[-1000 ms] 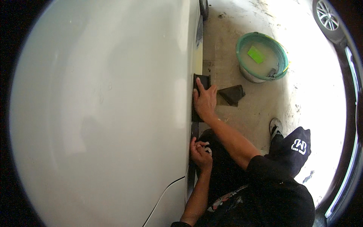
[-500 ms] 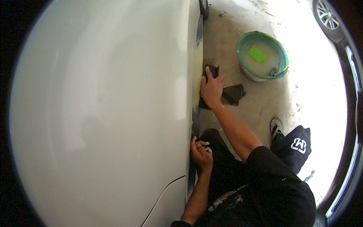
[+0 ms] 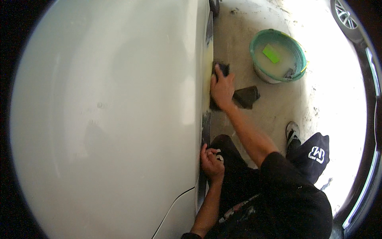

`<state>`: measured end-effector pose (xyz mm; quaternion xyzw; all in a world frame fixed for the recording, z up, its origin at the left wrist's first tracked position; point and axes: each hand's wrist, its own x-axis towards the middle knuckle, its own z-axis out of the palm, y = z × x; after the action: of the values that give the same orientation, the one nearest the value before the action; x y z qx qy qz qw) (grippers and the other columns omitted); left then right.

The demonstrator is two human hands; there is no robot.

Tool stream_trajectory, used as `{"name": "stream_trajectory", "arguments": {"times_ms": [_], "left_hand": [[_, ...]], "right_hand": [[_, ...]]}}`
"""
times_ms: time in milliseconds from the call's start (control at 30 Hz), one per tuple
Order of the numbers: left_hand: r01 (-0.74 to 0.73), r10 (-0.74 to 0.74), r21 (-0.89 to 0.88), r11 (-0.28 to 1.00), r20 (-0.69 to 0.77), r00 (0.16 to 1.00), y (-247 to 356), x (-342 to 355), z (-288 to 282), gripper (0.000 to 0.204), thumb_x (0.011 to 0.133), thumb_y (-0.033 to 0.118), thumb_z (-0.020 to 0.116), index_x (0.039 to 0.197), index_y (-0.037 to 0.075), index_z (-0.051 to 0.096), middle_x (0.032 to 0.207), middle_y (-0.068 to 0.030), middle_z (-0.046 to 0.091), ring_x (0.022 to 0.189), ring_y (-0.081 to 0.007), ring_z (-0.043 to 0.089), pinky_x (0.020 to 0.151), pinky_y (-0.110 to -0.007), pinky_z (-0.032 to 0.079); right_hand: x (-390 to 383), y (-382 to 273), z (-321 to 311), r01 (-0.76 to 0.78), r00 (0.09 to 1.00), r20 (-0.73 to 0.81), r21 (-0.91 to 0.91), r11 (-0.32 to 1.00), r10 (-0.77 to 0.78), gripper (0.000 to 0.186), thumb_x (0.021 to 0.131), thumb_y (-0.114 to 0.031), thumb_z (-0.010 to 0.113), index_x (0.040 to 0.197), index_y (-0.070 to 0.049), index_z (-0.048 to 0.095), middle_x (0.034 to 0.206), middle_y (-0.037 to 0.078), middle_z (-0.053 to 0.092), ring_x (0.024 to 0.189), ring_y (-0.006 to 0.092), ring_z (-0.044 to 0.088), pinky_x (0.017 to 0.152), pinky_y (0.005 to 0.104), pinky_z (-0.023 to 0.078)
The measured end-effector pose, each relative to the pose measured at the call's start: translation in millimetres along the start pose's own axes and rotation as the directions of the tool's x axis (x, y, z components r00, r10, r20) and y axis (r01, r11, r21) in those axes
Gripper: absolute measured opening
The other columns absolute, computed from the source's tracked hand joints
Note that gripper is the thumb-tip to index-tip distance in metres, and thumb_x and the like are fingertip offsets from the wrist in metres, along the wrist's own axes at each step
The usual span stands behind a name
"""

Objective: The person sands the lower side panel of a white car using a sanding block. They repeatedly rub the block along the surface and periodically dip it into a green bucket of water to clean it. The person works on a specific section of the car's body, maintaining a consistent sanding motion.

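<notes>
A white car panel (image 3: pixel 119 99) fills the left half, with a yellowish, dark-patched edge (image 3: pixel 207 59) beside me. My right hand (image 3: pixel 223 89) grips a black pad (image 3: pixel 223 67) against that edge, fingers over it. Lower down, my left hand (image 3: pixel 211 162) has curled fingers at the dark lower strip of the edge (image 3: pixel 205 127); whether it holds anything I cannot make out. A dark folded sheet (image 3: pixel 246 96) lies on the floor right of my right hand.
A green-rimmed bucket (image 3: pixel 258 59) of cloudy water holds a bright green rectangle (image 3: pixel 271 53) and a grey item. My sandalled foot (image 3: pixel 293 131) is on the concrete floor (image 3: pixel 274 111). Another car's wheel (image 3: pixel 345 16) and dark body stand at the far right.
My right hand and the black pad have moved along the edge away from me, toward the top of the picture. My left hand has stayed in about the same place.
</notes>
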<state>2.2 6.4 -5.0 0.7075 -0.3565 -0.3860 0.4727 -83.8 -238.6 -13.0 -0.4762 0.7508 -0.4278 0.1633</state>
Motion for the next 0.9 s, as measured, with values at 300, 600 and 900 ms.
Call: {"name": "stream_trajectory", "arguments": {"times_ms": [300,600,900], "left_hand": [[-0.092,0.093,0.078,0.993,-0.005,0.996,0.5,0.2,-1.5,0.039,0.099,0.018,0.036,0.129,-0.005,0.045,0.089,-0.0113,0.060,0.082,-0.0216,0.058,0.078,-0.035,0.047],[-0.021,0.021,-0.009,1.000,-0.011,1.000,0.4,-5.0,-2.9,0.038,0.099,0.015,0.035,0.129,-0.007,0.042,0.088,-0.0111,0.058,0.084,-0.0212,0.057,0.081,-0.033,0.047],[-0.040,0.040,0.066,0.997,0.001,0.999,12.1,-7.2,-6.3,0.039,0.100,0.018,0.035,0.129,-0.008,0.042,0.089,-0.0115,0.059,0.084,-0.0212,0.058,0.082,-0.033,0.047]], "right_hand": [[19.4,-14.9,-11.9,0.050,0.996,0.083,-0.080,0.996,-0.043,0.047,0.094,-0.029,0.056,0.139,-0.023,0.049,0.110,0.028,0.043,0.098,0.0421,0.051,0.082,0.0460,0.047],[41.6,-11.7,-7.2,0.058,0.998,-0.022,0.040,0.998,-0.057,0.044,0.094,-0.029,0.056,0.137,-0.024,0.051,0.114,0.030,0.042,0.107,0.0460,0.048,0.086,0.0502,0.046],[52.9,-16.7,-5.3,0.069,0.997,0.036,-0.030,0.997,-0.068,0.044,0.093,-0.029,0.056,0.136,-0.022,0.052,0.112,0.028,0.043,0.102,0.0443,0.050,0.083,0.0485,0.047]]}}
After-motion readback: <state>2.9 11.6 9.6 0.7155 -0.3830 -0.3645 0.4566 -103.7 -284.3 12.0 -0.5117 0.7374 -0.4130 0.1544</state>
